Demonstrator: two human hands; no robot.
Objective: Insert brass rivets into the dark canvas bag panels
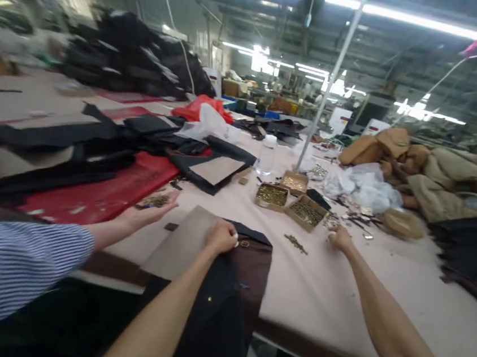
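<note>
My left hand (221, 237) is closed, its fingers curled over the dark fabric piece (215, 318) with brown lining. Something small and white shows at its fingertips; what they hold I cannot make out. A grey-beige card (190, 236) lies under and beside this hand. On the brown part sits a small brass-coloured ring (244, 244). My right hand (340, 238) reaches to the loose small metal parts (331, 219), fingers pinched together; anything between them is too small to tell. Closest to it is an open box of small dark metal parts (307, 212).
A co-worker's open hand (144, 217) in a striped sleeve extends from the left. Two more boxes of fittings (271, 195), a clear bottle (267, 156) and a metal pole (334, 78) stand behind. Brass pieces (295, 243) lie mid-table. Dark fabric stacks (128, 53) and brown bags (393, 143) flank.
</note>
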